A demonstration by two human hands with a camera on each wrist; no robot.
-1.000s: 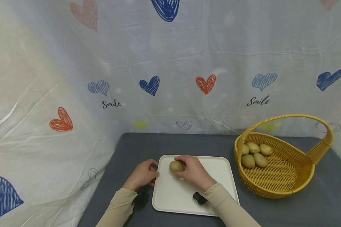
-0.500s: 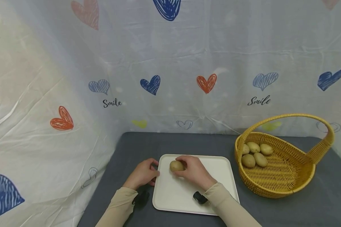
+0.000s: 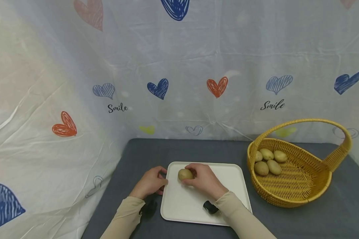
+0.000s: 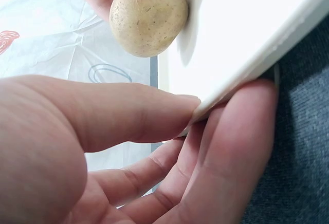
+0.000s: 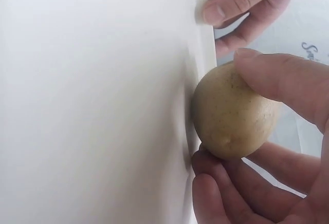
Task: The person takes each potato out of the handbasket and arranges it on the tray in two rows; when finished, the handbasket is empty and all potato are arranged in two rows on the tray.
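A pale brown potato [image 3: 184, 174] is at the upper left part of a white rectangular tray [image 3: 194, 209]. My right hand [image 3: 204, 180] holds it between thumb and fingers. In the right wrist view the potato [image 5: 234, 113] sits right at the tray's surface, thumb on one side and fingers on the other. My left hand [image 3: 151, 183] pinches the tray's left edge. The left wrist view shows the thumb on top of the rim and the fingers [image 4: 241, 131] beneath it.
A yellow wicker basket [image 3: 302, 186] with a tall arched handle stands to the right of the tray. Several potatoes [image 3: 274, 167] lie at its left end. Dark grey cloth [image 3: 215, 151] covers the table, and a white curtain [image 3: 185, 59] printed with hearts hangs behind.
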